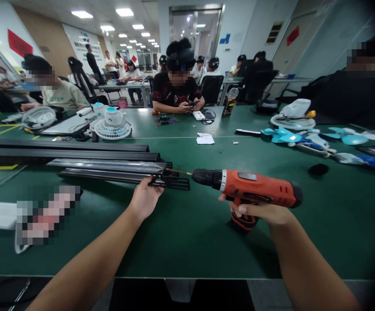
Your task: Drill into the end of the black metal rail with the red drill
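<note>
My right hand [252, 211] is wrapped round the grip of a red and black cordless drill [259, 188], which points left. A long thin bit [184, 172] runs from its chuck to the end of a black metal profile partly wrapped in clear film [109, 165]; whether the tip sits inside a hole I cannot tell. My left hand [147, 198] grips the near black profile [109, 176] close to its right end, thumb on top. A slotted black end piece [179, 183] sticks out just right of the fingers.
Longer black profiles [71, 154] lie behind. Fan parts [112, 123] stand at the back left; a fan head [294, 115] and blue blades [283, 134] lie at the right. Paper scraps [204, 138] and a bottle [230, 102] are on the green table [187, 250]. A person sits opposite.
</note>
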Demonstrator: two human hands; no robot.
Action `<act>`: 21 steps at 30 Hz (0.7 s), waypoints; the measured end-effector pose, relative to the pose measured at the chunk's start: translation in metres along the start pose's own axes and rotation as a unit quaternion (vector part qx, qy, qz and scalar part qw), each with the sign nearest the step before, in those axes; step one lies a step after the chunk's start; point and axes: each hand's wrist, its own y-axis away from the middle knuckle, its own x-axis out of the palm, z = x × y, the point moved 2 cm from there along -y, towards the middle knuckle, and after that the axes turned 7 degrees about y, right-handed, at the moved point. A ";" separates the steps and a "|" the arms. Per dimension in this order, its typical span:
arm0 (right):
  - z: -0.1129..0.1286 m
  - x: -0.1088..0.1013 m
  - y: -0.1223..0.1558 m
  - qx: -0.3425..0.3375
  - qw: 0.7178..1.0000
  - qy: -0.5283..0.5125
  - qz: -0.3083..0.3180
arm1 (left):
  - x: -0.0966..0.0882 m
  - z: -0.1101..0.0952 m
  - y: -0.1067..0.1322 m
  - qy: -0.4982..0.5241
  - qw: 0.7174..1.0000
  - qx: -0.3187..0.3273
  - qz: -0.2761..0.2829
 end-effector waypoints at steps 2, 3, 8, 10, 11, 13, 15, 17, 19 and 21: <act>0.000 0.000 0.000 -0.002 1.000 -0.003 0.001 | -0.001 0.000 0.000 -0.002 1.000 -0.002 0.005; 0.000 0.000 0.000 -0.005 1.000 -0.005 0.000 | -0.002 0.000 -0.001 -0.002 1.000 -0.005 0.007; 0.002 0.000 -0.001 0.000 1.000 0.006 0.005 | -0.006 0.001 -0.004 -0.007 1.000 -0.003 0.016; 0.001 0.000 -0.001 -0.002 1.000 0.009 0.010 | -0.007 0.001 -0.005 -0.007 1.000 -0.002 0.023; 0.001 0.000 -0.001 -0.004 1.000 0.010 0.009 | -0.008 0.001 -0.006 -0.006 1.000 -0.004 0.028; 0.002 0.000 -0.001 -0.007 1.000 0.010 0.002 | -0.009 -0.001 -0.006 -0.001 0.999 -0.011 0.037; 0.002 0.001 -0.001 0.004 1.000 0.013 -0.003 | -0.009 -0.002 -0.006 0.006 0.999 -0.019 0.041; 0.003 0.001 -0.001 0.018 1.000 0.016 -0.002 | -0.009 -0.003 -0.006 0.010 0.999 -0.022 0.038; 0.004 0.002 -0.002 0.020 1.000 0.018 -0.001 | -0.008 -0.003 -0.006 0.010 0.999 -0.020 0.029; 0.005 0.002 -0.003 0.011 1.000 0.022 0.005 | -0.008 -0.002 -0.006 0.008 1.000 -0.016 0.023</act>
